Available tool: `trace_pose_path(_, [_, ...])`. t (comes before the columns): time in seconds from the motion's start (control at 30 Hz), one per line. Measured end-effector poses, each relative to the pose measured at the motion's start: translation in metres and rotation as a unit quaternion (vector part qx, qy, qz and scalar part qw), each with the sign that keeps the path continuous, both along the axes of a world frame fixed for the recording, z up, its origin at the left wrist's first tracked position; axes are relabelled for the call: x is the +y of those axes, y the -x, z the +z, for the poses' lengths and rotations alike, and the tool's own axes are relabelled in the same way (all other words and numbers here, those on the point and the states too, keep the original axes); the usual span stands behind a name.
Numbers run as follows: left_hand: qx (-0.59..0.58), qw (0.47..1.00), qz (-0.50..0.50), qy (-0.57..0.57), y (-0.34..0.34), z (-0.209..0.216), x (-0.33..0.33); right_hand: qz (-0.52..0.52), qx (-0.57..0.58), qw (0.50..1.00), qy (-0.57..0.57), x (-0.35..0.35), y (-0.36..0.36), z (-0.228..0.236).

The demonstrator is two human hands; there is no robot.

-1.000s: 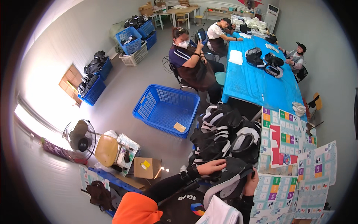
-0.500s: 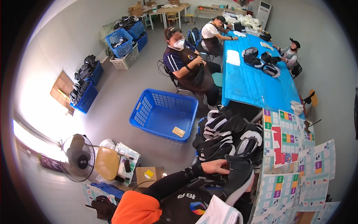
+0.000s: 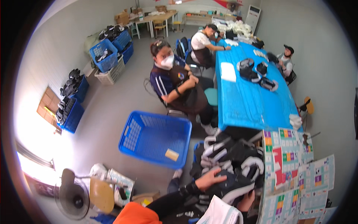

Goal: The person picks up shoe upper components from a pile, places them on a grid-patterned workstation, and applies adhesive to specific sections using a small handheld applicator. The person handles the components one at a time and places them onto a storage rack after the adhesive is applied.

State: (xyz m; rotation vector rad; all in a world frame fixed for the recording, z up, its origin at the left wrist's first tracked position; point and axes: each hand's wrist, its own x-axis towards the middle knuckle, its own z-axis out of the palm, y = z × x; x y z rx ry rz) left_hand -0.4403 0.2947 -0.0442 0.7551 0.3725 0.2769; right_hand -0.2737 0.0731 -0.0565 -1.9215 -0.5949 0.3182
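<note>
Head view: left hand [image 3: 210,180], earlier pinching, now spread; right hand [image 3: 246,201] clamped on black piece [image 3: 233,183].

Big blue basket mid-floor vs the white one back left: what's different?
Colour: the big blue basket is blue; the white basket is off-white.
Top: the big blue basket is uncovered, a tan card on its bottom; the white basket has another blue basket over it, hiding its inside.
Shared: both are slotted and stand on the floor.
</note>
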Motion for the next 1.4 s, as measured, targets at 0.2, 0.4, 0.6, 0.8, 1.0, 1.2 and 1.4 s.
trace_pose_path(0.2, [0.036,0.998,-0.039,0.027,0.017,-0.096,0.125,-0.033,-0.046,0.969,0.239,0.106,0.015,-0.090])
trace_pose_path(0.4, [0.066,0.989,-0.039,0.124,0.038,-0.130,0.230,0.100,-0.166,0.924,0.330,0.202,0.000,-0.139])
trace_pose_path(0.6, [0.054,0.987,-0.016,0.153,0.029,-0.128,0.286,-0.008,-0.075,0.967,0.245,0.276,-0.002,-0.126])
trace_pose_path(0.8, [0.054,0.987,-0.021,0.149,0.017,-0.127,0.309,-0.001,-0.084,0.965,0.249,0.291,-0.009,-0.123])
trace_pose_path(1.0, [0.052,0.986,-0.036,0.154,0.008,-0.141,0.312,-0.013,-0.092,0.961,0.262,0.291,-0.010,-0.127])
trace_pose_path(1.2, [0.065,0.987,-0.029,0.145,0.008,-0.147,0.312,-0.004,-0.077,0.966,0.248,0.295,-0.004,-0.114])
trace_pose_path(1.4, [0.101,0.989,-0.021,0.110,0.006,-0.178,0.292,-0.001,-0.072,0.968,0.240,0.283,-0.005,-0.115])
